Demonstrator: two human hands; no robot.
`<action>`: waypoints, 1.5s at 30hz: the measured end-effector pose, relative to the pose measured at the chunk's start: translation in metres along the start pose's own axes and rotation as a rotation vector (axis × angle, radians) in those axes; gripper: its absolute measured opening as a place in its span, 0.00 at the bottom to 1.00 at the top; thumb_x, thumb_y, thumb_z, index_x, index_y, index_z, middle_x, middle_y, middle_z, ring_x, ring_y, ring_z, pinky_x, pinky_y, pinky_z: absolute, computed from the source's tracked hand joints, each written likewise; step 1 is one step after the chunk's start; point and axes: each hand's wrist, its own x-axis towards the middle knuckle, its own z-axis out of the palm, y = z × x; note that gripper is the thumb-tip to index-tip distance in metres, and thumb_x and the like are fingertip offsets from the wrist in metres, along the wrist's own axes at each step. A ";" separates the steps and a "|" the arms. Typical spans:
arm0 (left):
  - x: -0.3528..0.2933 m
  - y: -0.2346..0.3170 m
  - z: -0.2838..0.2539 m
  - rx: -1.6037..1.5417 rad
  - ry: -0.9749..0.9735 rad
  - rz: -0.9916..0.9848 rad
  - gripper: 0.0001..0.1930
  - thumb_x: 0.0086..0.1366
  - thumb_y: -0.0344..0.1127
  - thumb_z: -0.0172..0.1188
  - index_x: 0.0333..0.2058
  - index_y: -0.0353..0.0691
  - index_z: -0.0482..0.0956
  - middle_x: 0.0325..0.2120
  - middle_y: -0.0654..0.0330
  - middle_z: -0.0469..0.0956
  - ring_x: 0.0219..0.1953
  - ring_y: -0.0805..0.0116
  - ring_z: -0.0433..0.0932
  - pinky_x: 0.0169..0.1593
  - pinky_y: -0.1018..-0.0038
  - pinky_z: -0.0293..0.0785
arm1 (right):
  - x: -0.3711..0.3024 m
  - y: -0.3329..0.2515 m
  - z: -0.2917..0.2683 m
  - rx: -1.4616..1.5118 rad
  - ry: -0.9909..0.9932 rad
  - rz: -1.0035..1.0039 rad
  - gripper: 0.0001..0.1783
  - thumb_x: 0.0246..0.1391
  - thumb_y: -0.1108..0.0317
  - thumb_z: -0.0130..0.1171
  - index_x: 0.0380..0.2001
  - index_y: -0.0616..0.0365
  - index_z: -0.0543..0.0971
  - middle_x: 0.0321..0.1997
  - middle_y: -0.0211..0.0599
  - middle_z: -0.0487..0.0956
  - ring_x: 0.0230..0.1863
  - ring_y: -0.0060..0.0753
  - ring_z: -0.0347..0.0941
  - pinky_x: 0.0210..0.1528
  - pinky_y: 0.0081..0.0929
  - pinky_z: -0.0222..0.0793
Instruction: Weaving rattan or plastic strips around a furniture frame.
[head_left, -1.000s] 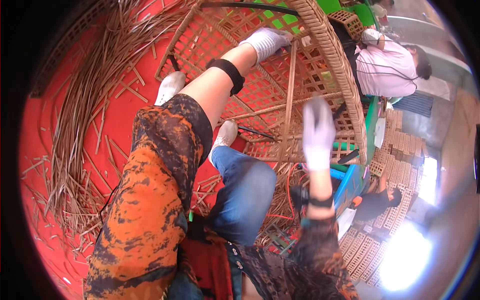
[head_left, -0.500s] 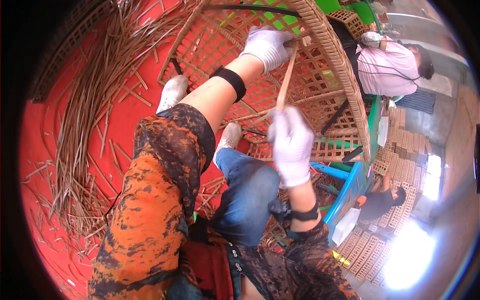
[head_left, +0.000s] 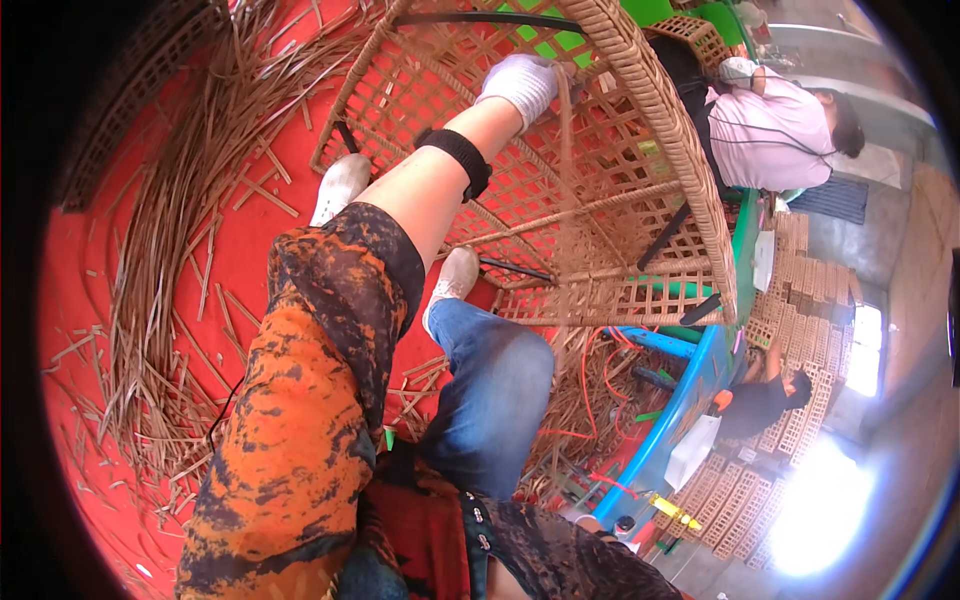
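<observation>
My left hand [head_left: 520, 88], in a white knitted glove, is closed at the upper part of a woven rattan basket frame [head_left: 690, 150]. Its fingertips are partly hidden, but a flat brown rattan strip [head_left: 566, 130] comes out of them. That strip hangs down across the open lattice, blurred by motion. The lattice is brown, with a thick wrapped rim and black bars along its edges, and it stands tilted in front of my knees. My right hand is out of the picture; only its dark, orange-patterned sleeve [head_left: 580, 545] shows low down.
Loose rattan strips [head_left: 170, 280] lie heaped on the red floor [head_left: 90, 240] at left. A blue-edged bench [head_left: 670, 400] with a yellow-handled tool [head_left: 675, 512] and red hose [head_left: 590, 400] is at right. Two co-workers [head_left: 770, 140] sit beyond, near stacked woven pieces [head_left: 740, 510].
My right hand has dropped away from the strip and left the picture at the bottom. The strip now hangs blurred from my left hand, which has stayed nearly in place.
</observation>
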 end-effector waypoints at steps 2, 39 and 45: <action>0.003 0.001 0.001 0.053 -0.005 -0.034 0.23 0.61 0.59 0.49 0.36 0.48 0.84 0.34 0.52 0.81 0.40 0.56 0.80 0.47 0.64 0.73 | 0.007 -0.005 -0.048 0.304 0.061 0.248 0.17 0.54 0.59 0.52 0.40 0.58 0.81 0.42 0.53 0.80 0.43 0.52 0.78 0.46 0.42 0.73; -0.040 0.036 -0.032 -0.378 -0.316 -0.078 0.16 0.61 0.39 0.55 0.45 0.38 0.79 0.35 0.63 0.82 0.34 0.76 0.78 0.37 0.78 0.71 | 0.114 0.034 -0.192 0.741 0.134 0.323 0.09 0.55 0.71 0.45 0.34 0.60 0.75 0.31 0.49 0.74 0.35 0.53 0.71 0.35 0.44 0.66; -0.046 0.013 -0.008 0.282 0.022 0.367 0.19 0.53 0.39 0.63 0.42 0.37 0.76 0.32 0.51 0.79 0.37 0.57 0.79 0.43 0.67 0.73 | 0.043 -0.046 -0.108 0.906 -0.465 0.400 0.25 0.62 0.53 0.38 0.39 0.63 0.78 0.35 0.63 0.77 0.41 0.64 0.75 0.47 0.48 0.69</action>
